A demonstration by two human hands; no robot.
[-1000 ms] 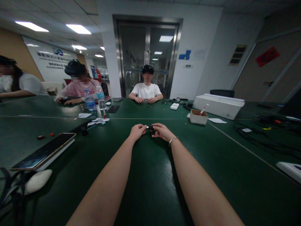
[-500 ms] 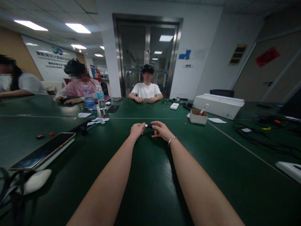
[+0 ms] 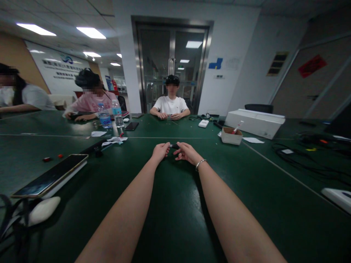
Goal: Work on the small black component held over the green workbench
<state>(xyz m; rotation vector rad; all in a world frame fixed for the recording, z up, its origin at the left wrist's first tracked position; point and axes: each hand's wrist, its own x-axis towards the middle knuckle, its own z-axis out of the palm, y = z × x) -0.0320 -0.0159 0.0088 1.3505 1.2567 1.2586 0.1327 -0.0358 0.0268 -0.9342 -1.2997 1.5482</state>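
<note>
Above the green table [image 3: 175, 204], my left hand [image 3: 161, 152] pinches the silvery left end of a small dark object [image 3: 173, 146]. My right hand [image 3: 188, 152], with a silver bracelet at the wrist, has its thumb and index finger closed on the black right end of the same object. The object lies level between the two hands and is too small to identify. The other fingers of my right hand are curled below it.
A large phone on a white box [image 3: 52, 177] lies left. Two bottles [image 3: 105, 117], a dark phone [image 3: 132, 126] and paper scraps stand farther off. At right are a small open box [image 3: 231, 136], a long white box [image 3: 255, 123] and cables. Three people sit around the table.
The fingers of my right hand have closed in slightly toward the left along the small object, covering more of its black end. My left hand stays in place.
</note>
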